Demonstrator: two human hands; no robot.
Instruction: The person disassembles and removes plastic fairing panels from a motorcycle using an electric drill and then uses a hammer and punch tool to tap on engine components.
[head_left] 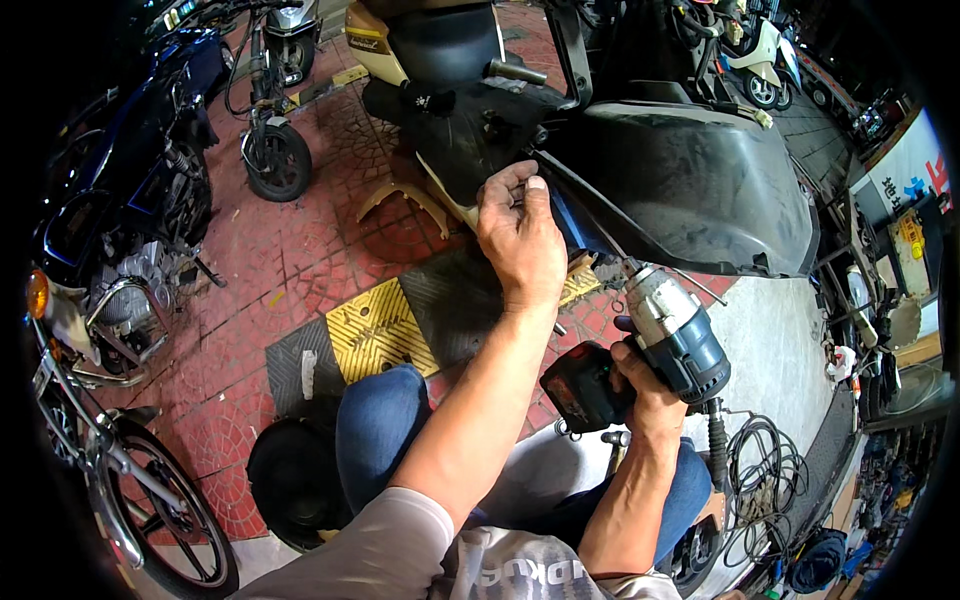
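Observation:
My right hand grips a cordless impact driver with a grey nose, a dark blue rear and a black battery. From its nose a long thin bit slants up and left to the scooter's dark bodywork. My left hand is beside the upper part of this bit, fingers curled and thumb pressed toward them; whatever they pinch is hidden. Right of the bit spreads a big dusty black scooter panel. Above my left hand lies a black floorboard, below the dark scooter seat.
A tan trim piece rests on red paving, near a black-and-yellow rubber ramp. Motorbikes stand at left. Coiled black cable lies at right, beside shelves of tools and parts. A round black stool is by my left knee.

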